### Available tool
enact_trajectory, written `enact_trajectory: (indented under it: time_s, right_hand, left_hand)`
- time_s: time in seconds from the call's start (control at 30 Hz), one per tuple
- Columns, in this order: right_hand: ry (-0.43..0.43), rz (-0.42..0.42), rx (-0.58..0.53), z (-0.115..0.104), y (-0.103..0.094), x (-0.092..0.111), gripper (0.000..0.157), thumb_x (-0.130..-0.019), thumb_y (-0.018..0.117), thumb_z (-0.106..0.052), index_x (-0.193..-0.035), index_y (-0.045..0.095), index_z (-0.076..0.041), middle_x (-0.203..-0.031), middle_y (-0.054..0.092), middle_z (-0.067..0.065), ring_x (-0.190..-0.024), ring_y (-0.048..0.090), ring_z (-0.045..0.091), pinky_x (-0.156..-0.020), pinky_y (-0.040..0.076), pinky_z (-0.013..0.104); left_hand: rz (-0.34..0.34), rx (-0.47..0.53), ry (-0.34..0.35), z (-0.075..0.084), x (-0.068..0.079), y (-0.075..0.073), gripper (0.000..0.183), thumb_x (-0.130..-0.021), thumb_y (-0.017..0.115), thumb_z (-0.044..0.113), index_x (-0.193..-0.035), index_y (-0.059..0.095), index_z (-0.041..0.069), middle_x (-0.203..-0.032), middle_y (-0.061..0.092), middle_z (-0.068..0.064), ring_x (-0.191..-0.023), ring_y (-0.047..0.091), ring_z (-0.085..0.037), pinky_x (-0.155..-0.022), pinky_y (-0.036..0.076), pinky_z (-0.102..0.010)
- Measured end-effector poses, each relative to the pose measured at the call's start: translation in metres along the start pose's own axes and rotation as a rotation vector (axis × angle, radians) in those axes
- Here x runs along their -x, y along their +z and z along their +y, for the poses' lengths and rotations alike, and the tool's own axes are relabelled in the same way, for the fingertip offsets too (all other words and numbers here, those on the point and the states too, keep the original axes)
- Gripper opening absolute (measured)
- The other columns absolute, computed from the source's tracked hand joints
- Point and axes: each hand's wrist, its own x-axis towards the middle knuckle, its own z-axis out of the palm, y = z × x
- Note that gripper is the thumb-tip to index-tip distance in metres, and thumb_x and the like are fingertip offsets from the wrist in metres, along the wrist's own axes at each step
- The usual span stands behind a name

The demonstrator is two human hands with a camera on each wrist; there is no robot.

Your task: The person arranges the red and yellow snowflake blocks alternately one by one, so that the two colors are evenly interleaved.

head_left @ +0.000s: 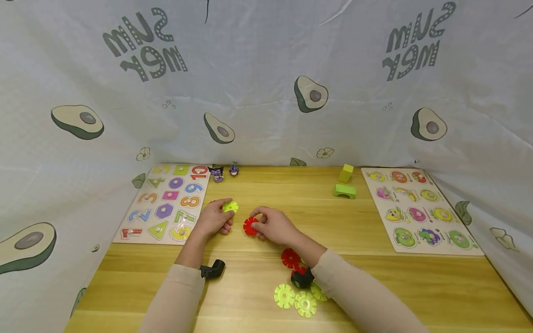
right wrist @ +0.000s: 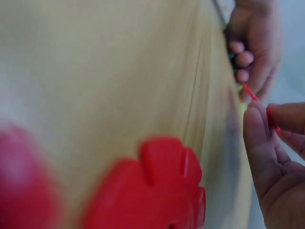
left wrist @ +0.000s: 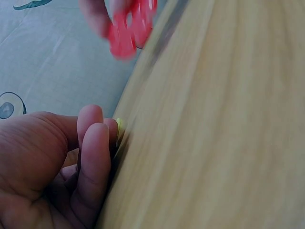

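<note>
Now, you've got the yellow disc [head_left: 231, 206] pinched in your L hand [head_left: 213, 219], thumb vs. fingers; R hand [head_left: 275, 225] pinches the red disc [head_left: 249, 227] by one side, prob. leaving its other slots free. Loose discs [head_left: 284, 296] sit near your R sleeve [head_left: 362, 291], prob. for quick reach.

At least three red and four yellow-green notched plastic discs [head_left: 284, 296] lie mostly toward six o'clock, two purple figurines [head_left: 234, 170] at eleven, two greenish blocks [head_left: 344, 190] at one, two pale puzzle boards [head_left: 416, 226] at ten and two.
</note>
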Motion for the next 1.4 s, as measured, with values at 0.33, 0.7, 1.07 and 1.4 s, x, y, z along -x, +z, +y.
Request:
enact_trajectory:
  time_s: [0.33,0.7,1.07,1.4]
  right_hand:
    - [0.133,0.064,-0.029,0.009,-0.005,-0.063,0.019,-0.09,0.061,-0.016,-0.109,0.055,-0.013,-0.067,0.063,0.008,-0.053,0.062,0.018,-0.05,0.054,0.03]
    - [0.239,0.078,0.081,0.003,-0.003,-0.072,0.03,-0.087,0.066,-0.026,-0.11,0.051,-0.013,-0.058,0.062,0.007,-0.046,0.058,0.017,-0.043,0.05,0.027]
    - [0.218,0.087,0.132,0.003,-0.001,-0.069,0.036,-0.085,0.068,-0.029,-0.113,0.05,-0.014,-0.058,0.061,0.005,-0.047,0.059,0.016,-0.045,0.05,0.027]
    - [0.145,0.042,0.013,0.011,-0.005,-0.065,0.046,-0.084,0.068,-0.034,-0.121,0.049,-0.014,-0.064,0.064,0.007,-0.051,0.06,0.018,-0.05,0.053,0.03]
  left_hand:
    - [-0.007,-0.004,0.014,0.002,-0.003,0.001,0.049,-0.089,0.061,0.015,-0.136,0.047,0.017,-0.065,0.061,-0.014,-0.044,0.058,-0.017,-0.047,0.054,-0.037]
    - [-0.005,-0.011,0.011,-0.003,-0.003,0.001,0.048,-0.089,0.061,0.016,-0.135,0.047,0.017,-0.065,0.061,-0.014,-0.044,0.059,-0.019,-0.047,0.054,-0.038]
    - [-0.007,-0.01,0.008,-0.002,-0.002,-0.001,0.048,-0.09,0.06,0.017,-0.135,0.046,0.017,-0.065,0.061,-0.013,-0.044,0.058,-0.018,-0.047,0.054,-0.037]
    - [-0.013,-0.01,0.014,0.001,0.0,-0.001,0.051,-0.089,0.062,0.018,-0.137,0.044,0.017,-0.064,0.061,-0.013,-0.045,0.059,-0.018,-0.047,0.054,-0.037]
